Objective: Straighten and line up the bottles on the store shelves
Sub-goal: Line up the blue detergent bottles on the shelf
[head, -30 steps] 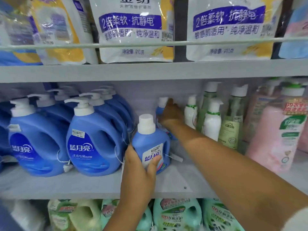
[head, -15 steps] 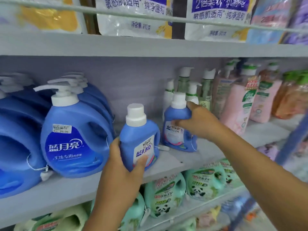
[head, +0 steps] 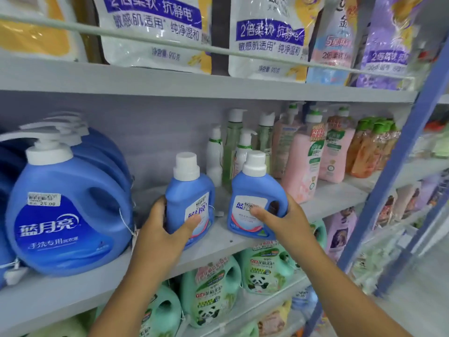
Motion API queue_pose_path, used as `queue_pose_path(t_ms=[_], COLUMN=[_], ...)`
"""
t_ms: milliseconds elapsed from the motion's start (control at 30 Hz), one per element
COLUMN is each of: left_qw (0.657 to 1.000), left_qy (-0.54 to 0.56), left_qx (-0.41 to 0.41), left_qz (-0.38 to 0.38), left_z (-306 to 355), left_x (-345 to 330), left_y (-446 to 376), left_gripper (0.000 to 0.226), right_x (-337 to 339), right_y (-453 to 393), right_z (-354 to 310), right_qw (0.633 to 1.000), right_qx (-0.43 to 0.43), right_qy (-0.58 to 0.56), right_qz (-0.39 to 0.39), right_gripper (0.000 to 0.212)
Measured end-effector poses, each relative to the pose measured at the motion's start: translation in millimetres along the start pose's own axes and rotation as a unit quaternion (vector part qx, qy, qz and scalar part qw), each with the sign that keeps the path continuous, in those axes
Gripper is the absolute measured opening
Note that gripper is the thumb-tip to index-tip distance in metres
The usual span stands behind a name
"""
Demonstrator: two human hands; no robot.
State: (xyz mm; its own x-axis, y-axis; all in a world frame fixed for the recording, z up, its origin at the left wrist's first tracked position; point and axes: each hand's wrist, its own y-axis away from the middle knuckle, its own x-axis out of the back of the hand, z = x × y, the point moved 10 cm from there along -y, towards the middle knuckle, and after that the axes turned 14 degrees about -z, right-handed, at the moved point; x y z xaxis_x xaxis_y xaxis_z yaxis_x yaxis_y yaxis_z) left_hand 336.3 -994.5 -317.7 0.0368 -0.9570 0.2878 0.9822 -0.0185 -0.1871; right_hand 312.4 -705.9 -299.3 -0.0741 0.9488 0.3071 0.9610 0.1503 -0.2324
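Observation:
Two small blue detergent bottles with white caps stand upright near the front edge of the grey middle shelf (head: 73, 283). My left hand (head: 160, 229) grips the left small bottle (head: 187, 198) from its left side, thumb across the label. My right hand (head: 284, 215) grips the right small bottle (head: 252, 193) around its handle side, thumb on the label. The two bottles stand side by side with a narrow gap between them, labels facing me.
Large blue pump jugs (head: 65, 210) fill the shelf's left. White and green pump bottles (head: 239, 147) stand behind, pink bottles (head: 303, 161) and orange ones (head: 369, 149) to the right. Refill pouches (head: 155, 27) sit above, green panda jugs (head: 213, 288) below. A blue upright (head: 398, 166) borders the right.
My right hand has pulled the second small bottle forward from the back and set it beside the first at the shelf's front. My left hand keeps hold of the first bottle.

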Motion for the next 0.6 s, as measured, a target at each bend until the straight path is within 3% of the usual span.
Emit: queue_pose_path(t_ms=[133,267,467,600], left_qw=[0.999,0.996,0.992,0.992], left_qy=[-0.024,-0.055,-0.012,0.011], left_qx=[0.026,0.053,0.083,0.079], left_qz=[-0.007,0.037,0.094,0.096], left_z=[2.5,7.6,-1.5,-2.6], left_x=[-5.0,-10.4,-24.8,-25.8], left_y=[-13.8,-31.4,-47.5,-44.0], left_gripper=[0.034,0.036,0.053,0.044], right_x=[2.6,-2.2,-10.3,-40.8], right_y=[-14.1,-24.1,-58.0,-76.7], right_z=[6.7,3.2,13.0,21.9], right_qw=[0.998,0.977,0.974,0.952], right_qx=[0.001,0.013,0.023,0.021], right_qy=[-0.01,-0.024,0.039,-0.036], right_qz=[-0.067,-0.21,-0.224,-0.302], right_gripper=[0.038,0.041,0.047,0.035])
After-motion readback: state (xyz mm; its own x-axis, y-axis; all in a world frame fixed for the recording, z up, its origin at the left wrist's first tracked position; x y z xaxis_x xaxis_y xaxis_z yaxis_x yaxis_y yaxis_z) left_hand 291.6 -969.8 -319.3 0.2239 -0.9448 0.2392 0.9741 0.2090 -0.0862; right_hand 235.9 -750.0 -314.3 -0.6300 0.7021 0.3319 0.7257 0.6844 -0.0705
